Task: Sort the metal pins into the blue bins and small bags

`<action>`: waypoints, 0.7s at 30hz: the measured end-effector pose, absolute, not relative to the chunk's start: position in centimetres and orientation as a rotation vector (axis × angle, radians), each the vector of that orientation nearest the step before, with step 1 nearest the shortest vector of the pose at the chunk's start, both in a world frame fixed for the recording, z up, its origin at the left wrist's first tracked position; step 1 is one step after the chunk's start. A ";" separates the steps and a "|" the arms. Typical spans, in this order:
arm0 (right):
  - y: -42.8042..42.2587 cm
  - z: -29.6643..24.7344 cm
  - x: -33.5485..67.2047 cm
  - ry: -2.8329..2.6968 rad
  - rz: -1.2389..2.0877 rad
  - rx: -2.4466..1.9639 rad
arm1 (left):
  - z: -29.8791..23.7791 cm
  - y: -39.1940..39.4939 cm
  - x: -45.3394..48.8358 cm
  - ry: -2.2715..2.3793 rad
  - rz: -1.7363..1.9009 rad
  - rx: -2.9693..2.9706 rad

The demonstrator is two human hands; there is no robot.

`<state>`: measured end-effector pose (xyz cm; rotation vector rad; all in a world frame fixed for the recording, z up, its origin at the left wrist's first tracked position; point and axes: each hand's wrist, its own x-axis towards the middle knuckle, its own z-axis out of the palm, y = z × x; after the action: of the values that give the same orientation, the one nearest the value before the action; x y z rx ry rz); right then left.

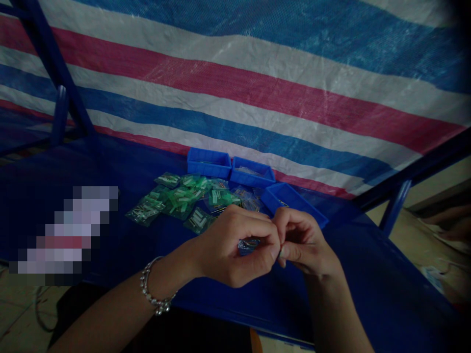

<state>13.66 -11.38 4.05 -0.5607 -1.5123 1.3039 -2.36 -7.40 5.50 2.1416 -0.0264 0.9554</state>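
My left hand (239, 245) and my right hand (303, 240) meet in front of me above the blue table (206, 294), fingertips pinched together. Whatever lies between the fingertips is too small and too hidden to make out. A bracelet (145, 284) circles my left wrist. Beyond the hands lies a heap of small clear and green plastic bags (182, 198) with short light pieces inside. Part of a small clear bag (248, 245) shows through the gap in my left hand's fingers.
Behind the bags stand two blue bins (209, 169) (253, 179) side by side; a third blue bin (294, 203) sits to their right, partly behind my right hand. A pixelated object (69, 230) lies at the left. A striped sheet (228, 83) hangs behind, between blue metal posts.
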 end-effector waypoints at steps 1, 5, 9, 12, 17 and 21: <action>-11.4 4.0 13.7 -1.514 1.303 -0.549 | 5.5 -7.4 -2.4 -0.029 0.954 2.139; -11.4 4.0 13.7 -1.518 1.298 -0.549 | 5.5 -7.4 -2.4 -0.029 0.946 2.140; -11.4 4.0 13.7 -1.515 1.288 -0.587 | 5.5 -7.5 -2.4 -0.010 0.947 2.146; -11.4 4.0 13.7 -1.512 1.283 -0.569 | 5.6 -7.5 -2.4 -0.007 0.950 2.141; -11.4 3.9 13.7 -1.517 1.290 -0.562 | 5.5 -7.5 -2.3 -0.019 0.971 2.135; -11.4 4.0 13.7 -1.515 1.309 -0.535 | 5.4 -7.4 -2.3 -0.027 0.968 2.132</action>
<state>13.72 -11.41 4.00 -0.5355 -1.5151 1.3094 -2.33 -7.40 5.42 2.1323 -0.0269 0.9677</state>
